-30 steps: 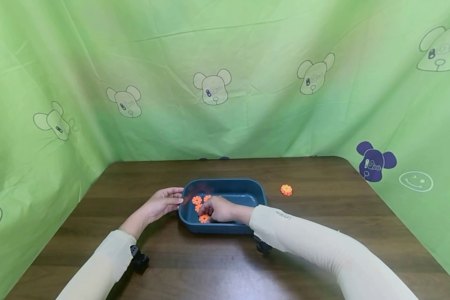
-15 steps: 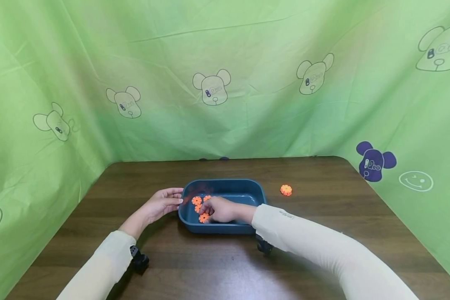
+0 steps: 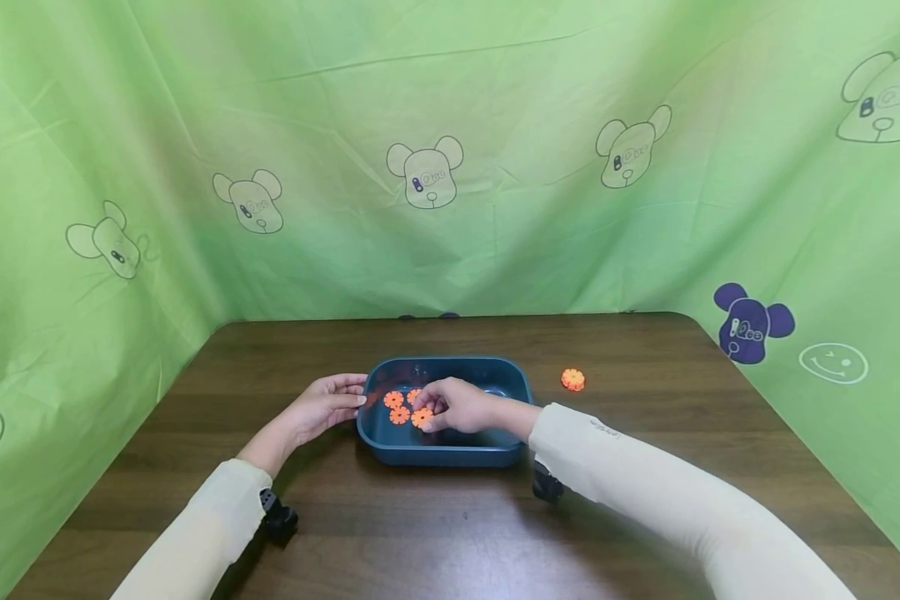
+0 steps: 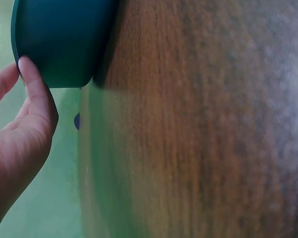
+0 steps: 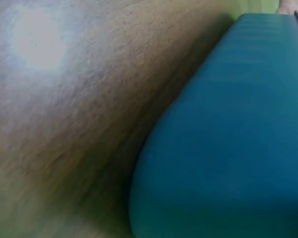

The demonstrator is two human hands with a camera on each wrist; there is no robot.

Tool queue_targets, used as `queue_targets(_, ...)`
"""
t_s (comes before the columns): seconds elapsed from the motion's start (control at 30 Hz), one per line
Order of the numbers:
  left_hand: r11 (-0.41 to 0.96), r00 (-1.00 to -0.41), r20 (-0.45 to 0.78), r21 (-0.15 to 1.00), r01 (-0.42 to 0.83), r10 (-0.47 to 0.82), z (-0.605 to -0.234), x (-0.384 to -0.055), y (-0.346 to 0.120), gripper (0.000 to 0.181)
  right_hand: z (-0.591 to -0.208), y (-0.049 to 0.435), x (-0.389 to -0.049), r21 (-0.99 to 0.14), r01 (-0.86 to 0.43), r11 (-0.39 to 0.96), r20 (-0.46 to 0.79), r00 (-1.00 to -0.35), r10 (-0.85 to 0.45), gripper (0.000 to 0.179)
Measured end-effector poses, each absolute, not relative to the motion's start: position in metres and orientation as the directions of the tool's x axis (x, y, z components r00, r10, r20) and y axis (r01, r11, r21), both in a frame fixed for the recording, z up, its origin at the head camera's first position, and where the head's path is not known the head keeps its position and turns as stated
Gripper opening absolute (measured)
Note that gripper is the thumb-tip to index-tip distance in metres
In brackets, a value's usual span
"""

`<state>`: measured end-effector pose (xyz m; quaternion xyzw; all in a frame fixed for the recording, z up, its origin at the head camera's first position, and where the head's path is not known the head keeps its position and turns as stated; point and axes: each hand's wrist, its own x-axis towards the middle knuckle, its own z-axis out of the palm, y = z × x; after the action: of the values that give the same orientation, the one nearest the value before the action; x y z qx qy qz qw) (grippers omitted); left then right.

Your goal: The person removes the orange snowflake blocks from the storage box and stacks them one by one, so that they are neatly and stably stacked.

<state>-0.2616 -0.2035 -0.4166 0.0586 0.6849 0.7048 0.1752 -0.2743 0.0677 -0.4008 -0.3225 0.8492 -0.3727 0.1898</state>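
Note:
A deep blue rectangular tub (image 3: 450,457) stands on the wooden table. My left hand (image 3: 322,408) pinches its left rim; in the left wrist view the thumb (image 4: 32,82) lies against the outer wall by the rim. Inside the tub, my right hand (image 3: 461,406) pinches a flower-shaped carrot slice (image 3: 422,417) between thumb and fingers. More orange slices lie to its left: an upper one (image 3: 393,399), a lower one (image 3: 399,415), and a third (image 3: 414,396) partly behind the fingers. In the right wrist view the tub's wall (image 5: 228,134) hides the right hand.
Right of the tub, a small orange flower-shaped piece (image 3: 572,380), thick like stacked slices, lies on the table (image 3: 420,542). A green printed curtain (image 3: 495,250) hangs behind and at both sides. Each wrist carries a black camera.
My right hand has risen and shifted right inside the tub, bringing the lower slice away from its spot near the front wall. The left hand stays at the rim.

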Motion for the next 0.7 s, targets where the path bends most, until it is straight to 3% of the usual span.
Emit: queue_targets(0.7, 0.011, -0.926, -0.158, 0.986, -0.164, 0.342, -0.415, -0.263, -0.205, 0.054, -0.371, 0.121, -0.283, -0.805, -0.371, 0.464, 0.076, -0.838, -0.540, 0.025)
